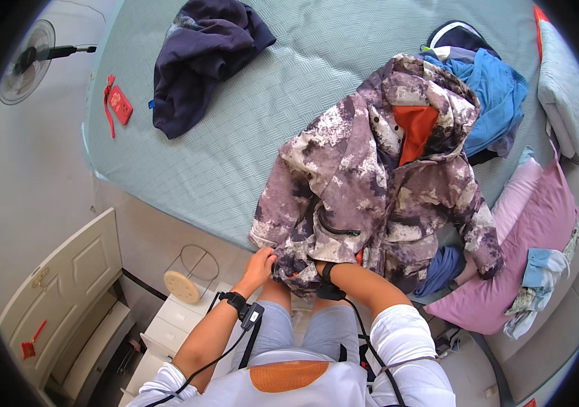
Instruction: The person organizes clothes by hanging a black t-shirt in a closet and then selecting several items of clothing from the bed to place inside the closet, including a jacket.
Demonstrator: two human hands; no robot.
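A hooded camouflage jacket (344, 163), mottled in brown, white and dark patches, lies spread on the bed with its front upward. Orange-red lining (414, 130) shows at its neck. My left hand (258, 267) is closed on the jacket's lower edge, near the end of a sleeve. My right forearm (357, 281) reaches to the jacket's hem, and the hand beyond the wrist is hidden in or under the cloth, so its fingers do not show. A dark zipped pocket (337, 230) sits just above that wrist.
On the pale green bed cover (296, 74) lie a dark navy garment (201, 64), a red phone-like item (120, 105) and a pile of blue clothes (496, 102). Pink pillow (500, 298) at right. A white drawer unit (171, 325) and stool (182, 287) stand lower left.
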